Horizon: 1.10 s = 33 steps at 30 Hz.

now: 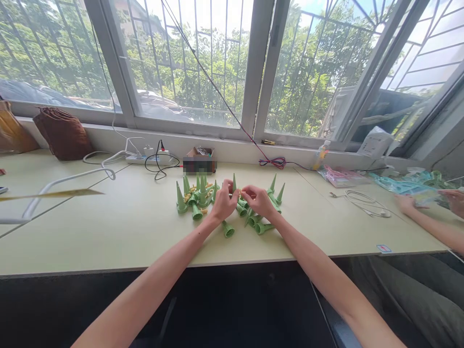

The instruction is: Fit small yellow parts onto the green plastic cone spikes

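Note:
Both my hands meet over a pile of green cone-shaped plastic spikes (197, 198) on a pale table (119, 232). My left hand (224, 202) is closed in a pinch, and my right hand (258, 199) is pinched too; between their fingertips sits a small yellow piece (239, 193). More green cones (261, 224) lie under and right of my right hand, and one cone (228, 230) lies alone near my left wrist. Small yellow bits (188, 196) are scattered among the left cones.
Another person's hands (408, 203) work at the right beside teal plastic parts (402, 183) and a white cable (362, 200). A power strip (143, 157) with cords, a brown bag (63, 133), a small box (199, 162) and a bottle (321, 154) stand along the window sill.

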{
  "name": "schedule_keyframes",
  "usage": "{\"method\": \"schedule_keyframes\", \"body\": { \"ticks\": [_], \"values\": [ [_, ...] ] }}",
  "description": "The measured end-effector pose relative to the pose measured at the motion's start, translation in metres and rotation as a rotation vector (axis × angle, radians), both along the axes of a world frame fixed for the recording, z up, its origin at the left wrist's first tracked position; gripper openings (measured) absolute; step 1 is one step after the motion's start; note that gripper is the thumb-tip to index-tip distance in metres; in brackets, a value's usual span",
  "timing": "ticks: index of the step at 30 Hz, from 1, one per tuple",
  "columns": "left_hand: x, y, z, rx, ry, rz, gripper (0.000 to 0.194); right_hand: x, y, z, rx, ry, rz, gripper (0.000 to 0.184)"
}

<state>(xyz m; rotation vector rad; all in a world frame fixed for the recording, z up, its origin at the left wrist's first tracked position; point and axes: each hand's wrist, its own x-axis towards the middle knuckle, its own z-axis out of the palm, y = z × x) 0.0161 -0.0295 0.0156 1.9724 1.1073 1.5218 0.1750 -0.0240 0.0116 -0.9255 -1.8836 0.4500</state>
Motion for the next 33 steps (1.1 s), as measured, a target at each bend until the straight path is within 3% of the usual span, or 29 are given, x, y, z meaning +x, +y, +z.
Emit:
{"method": "schedule_keyframes", "body": {
  "ticks": [7,16,33],
  "values": [
    [0.0000,0.0004,0.0003,0.007,0.003,-0.003,0.015,-0.0002,0.0005,-0.0007,-0.006,0.017,0.013,0.026],
    [0.0002,-0.0017,0.0015,0.012,-0.019,-0.012,0.016,0.0012,0.0019,-0.0013,-0.009,-0.046,-0.046,0.038],
    [0.0001,-0.0006,0.0002,0.012,0.003,-0.010,0.014,0.0017,0.0040,-0.0036,0.004,-0.010,-0.006,0.028]
  ]
}}
